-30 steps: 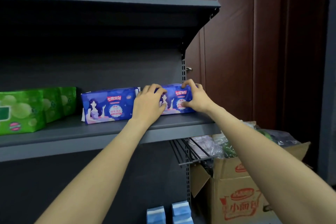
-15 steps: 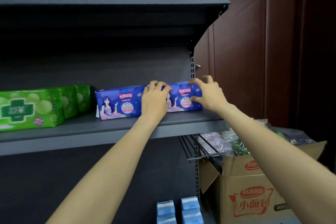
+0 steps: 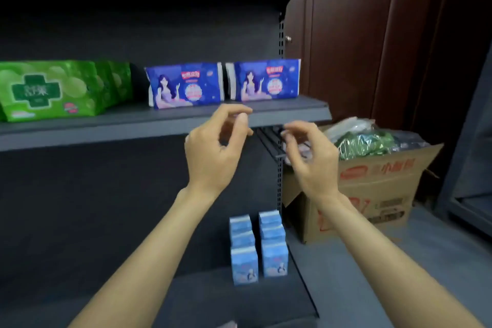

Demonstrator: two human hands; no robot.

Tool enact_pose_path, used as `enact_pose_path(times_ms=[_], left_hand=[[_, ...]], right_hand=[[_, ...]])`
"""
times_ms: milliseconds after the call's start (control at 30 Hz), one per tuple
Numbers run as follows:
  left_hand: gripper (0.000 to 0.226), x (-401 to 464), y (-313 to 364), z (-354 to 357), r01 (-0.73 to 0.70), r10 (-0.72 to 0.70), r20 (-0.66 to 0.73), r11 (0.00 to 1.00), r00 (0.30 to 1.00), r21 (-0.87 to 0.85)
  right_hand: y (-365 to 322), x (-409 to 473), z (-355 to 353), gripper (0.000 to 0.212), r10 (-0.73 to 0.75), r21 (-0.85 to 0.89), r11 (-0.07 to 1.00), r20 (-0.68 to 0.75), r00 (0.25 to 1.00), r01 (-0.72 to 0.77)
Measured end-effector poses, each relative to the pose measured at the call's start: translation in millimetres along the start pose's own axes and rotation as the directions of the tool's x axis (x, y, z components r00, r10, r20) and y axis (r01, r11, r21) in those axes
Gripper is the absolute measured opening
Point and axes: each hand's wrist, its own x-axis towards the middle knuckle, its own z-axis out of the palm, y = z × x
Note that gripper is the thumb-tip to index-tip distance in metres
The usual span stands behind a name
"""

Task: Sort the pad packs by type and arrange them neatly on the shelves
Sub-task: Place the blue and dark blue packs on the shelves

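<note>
- Two blue packs stand upright, side by side, at the right end of the middle shelf [image 3: 159, 125], set back from its front edge: left blue pack [image 3: 185, 85], right blue pack [image 3: 266, 80]. A narrow gap between them; touching or not, cannot tell.
- Each front shows a long-haired figure, a red label and a round badge; the print is too blurred to read. White side seams show at their left ends.
- Green packs [image 3: 50, 89] sit in a row toward the shelf's left end, the nearest cut by the frame edge; those behind are mostly hidden. A dark cross marks the front.
- Light blue packs [image 3: 258, 245] stand in two rows on the bottom shelf near its right edge.
- Left hand [image 3: 213, 146] and right hand [image 3: 310, 157] hang in front of the middle shelf's front edge, fingers loosely curled, holding nothing, touching no pack. Both motion-blurred.
- Cardboard box [image 3: 378, 192] on the floor right of the shelves, holding bagged goods, contents unclear.
</note>
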Motion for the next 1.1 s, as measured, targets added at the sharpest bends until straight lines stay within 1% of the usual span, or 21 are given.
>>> enact_pose_path(times_ms=[67,100,167,200,267,333,400,433,467,533,567,633,667,700,767,833,867,933,967,1033,1100], left_hand=[[0.016,-44,-7,-18,0.155,-0.151,0.058,0.985,0.987,-0.082],[0.014,-68,-14,-27,0.244,-0.234,0.121,0.967,0.965,-0.074],[0.014,-117,-32,-46,0.385,-0.376,0.271,0.923,0.886,0.022],[0.017,-140,-44,-54,0.419,-0.429,0.355,0.901,0.831,0.107],[0.020,-195,-69,-74,0.434,-0.516,0.498,0.856,0.697,0.281],[0.019,-242,-89,-89,0.475,-0.596,0.573,0.800,0.562,0.366],[0.019,-288,-104,-98,0.527,-0.674,0.587,0.730,0.448,0.435],[0.024,-311,-110,-101,0.550,-0.707,0.580,0.695,0.404,0.464],[0.028,-332,-115,-102,0.575,-0.737,0.572,0.659,0.361,0.485],[0.026,-375,-123,-105,0.608,-0.784,0.555,0.591,0.278,0.531],[0.024,-396,-125,-106,0.600,-0.801,0.544,0.570,0.251,0.561],[0.025,-433,-128,-112,0.551,-0.813,0.535,0.561,0.228,0.618],[0.027,-454,-129,-116,0.513,-0.822,0.522,0.557,0.229,0.653],[0.028,-473,-129,-122,0.473,-0.833,0.498,0.548,0.239,0.690],[0.032,-512,-126,-141,0.430,-0.861,0.417,0.507,0.292,0.747],[0.036,-545,-120,-165,0.395,-0.862,0.368,0.491,0.348,0.776],[0.038,-561,-117,-177,0.377,-0.864,0.356,0.481,0.355,0.792],[0.043,-586,-108,-194,0.355,-0.881,0.341,0.450,0.329,0.819],[0.047,-595,-105,-198,0.345,-0.887,0.337,0.437,0.315,0.830],[0.054,-615,-100,-202,0.329,-0.897,0.339,0.424,0.285,0.844],[0.057,-631,-96,-203,0.317,-0.884,0.344,0.441,0.318,0.840]], right_hand=[[-7,-58,0,0.014,-0.037,-0.075,0.996,0.120,0.992,0.046],[-10,-90,-1,0.015,-0.026,-0.110,0.993,0.213,0.977,0.050],[-14,-152,-6,0.017,0.043,-0.182,0.983,0.400,0.915,0.033],[-15,-179,-9,0.019,0.074,-0.215,0.976,0.499,0.863,0.041],[-19,-239,-14,0.026,0.127,-0.249,0.966,0.691,0.711,0.069],[-24,-281,-21,0.031,0.213,-0.276,0.961,0.804,0.554,0.032],[-23,-317,-22,0.033,0.262,-0.282,0.959,0.867,0.424,-0.017],[-22,-335,-21,0.032,0.273,-0.279,0.960,0.889,0.368,-0.038],[-21,-351,-21,0.030,0.275,-0.272,0.961,0.909,0.314,-0.055],[-19,-384,-18,0.027,0.271,-0.257,0.962,0.934,0.233,-0.091],[-20,-401,-16,0.028,0.283,-0.264,0.956,0.944,0.169,-0.126],[-23,-429,-15,0.030,0.309,-0.289,0.937,0.947,0.081,-0.195],[-24,-447,-13,0.029,0.283,-0.266,0.944,0.957,0.065,-0.194],[-24,-462,-9,0.026,0.243,-0.229,0.960,0.967,0.072,-0.162],[-26,-495,5,0.023,0.123,-0.117,0.990,0.990,0.075,-0.083],[-32,-525,22,0.021,0.003,-0.002,1.000,0.997,0.073,-0.006],[-36,-539,29,0.020,-0.057,0.053,0.996,0.997,0.059,0.067],[-45,-562,39,0.010,-0.141,0.137,0.960,0.990,-0.004,0.244],[-46,-569,43,0.007,-0.150,0.149,0.938,0.988,-0.021,0.313],[-47,-582,49,0.018,-0.101,0.114,0.906,0.993,-0.053,0.408],[-45,-592,55,0.033,-0.044,0.064,0.881,0.998,-0.053,0.469]])
